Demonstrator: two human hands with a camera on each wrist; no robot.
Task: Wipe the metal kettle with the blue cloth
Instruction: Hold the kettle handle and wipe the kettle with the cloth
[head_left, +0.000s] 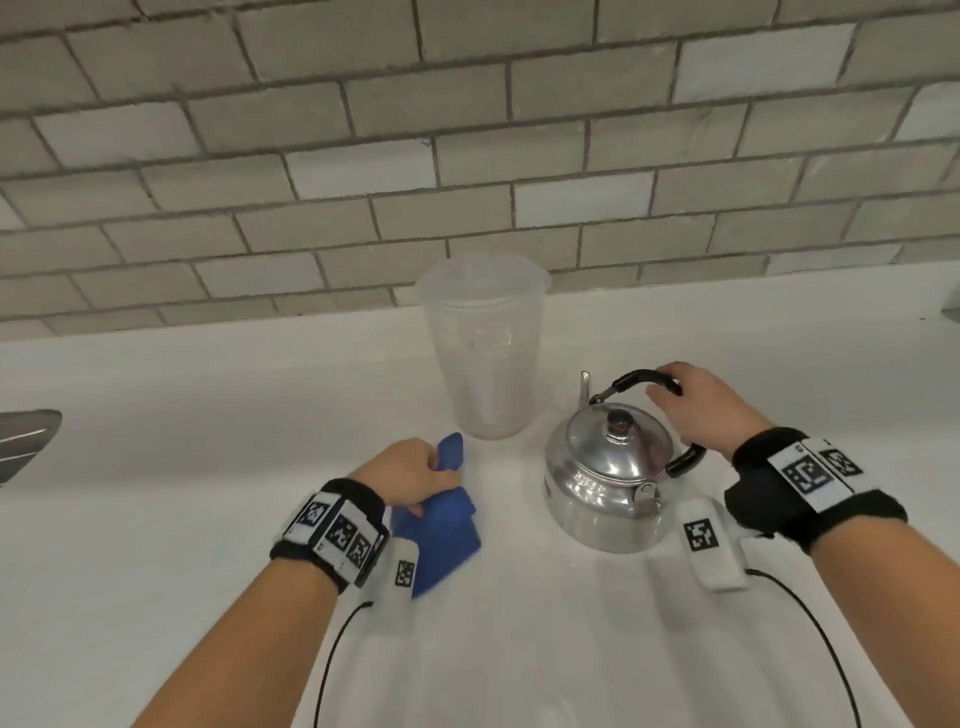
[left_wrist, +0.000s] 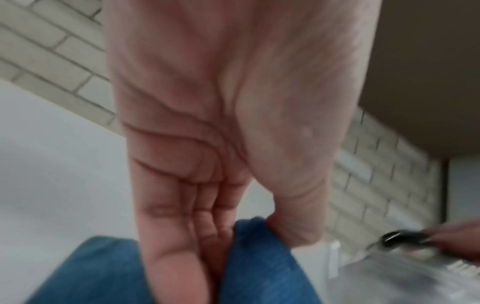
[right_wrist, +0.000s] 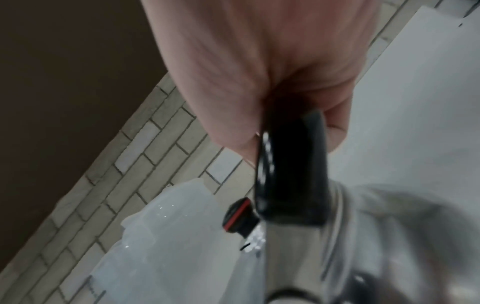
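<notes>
A shiny metal kettle (head_left: 605, 480) with a black-knobbed lid and a black arched handle (head_left: 636, 379) stands on the white counter (head_left: 156, 415). My right hand (head_left: 691, 402) grips the top of that handle (right_wrist: 291, 168), thumb and fingers wrapped round it. To the kettle's left, my left hand (head_left: 410, 475) pinches a folded blue cloth (head_left: 441, 525). In the left wrist view the cloth (left_wrist: 259, 267) sits between thumb and fingers, hanging low by the counter. Cloth and kettle are apart.
A tall translucent plastic pitcher (head_left: 483, 348) stands just behind the cloth and kettle, close to both. A grey tiled wall (head_left: 467, 130) runs along the back of the counter. A metal object (head_left: 26, 441) pokes in at the left edge.
</notes>
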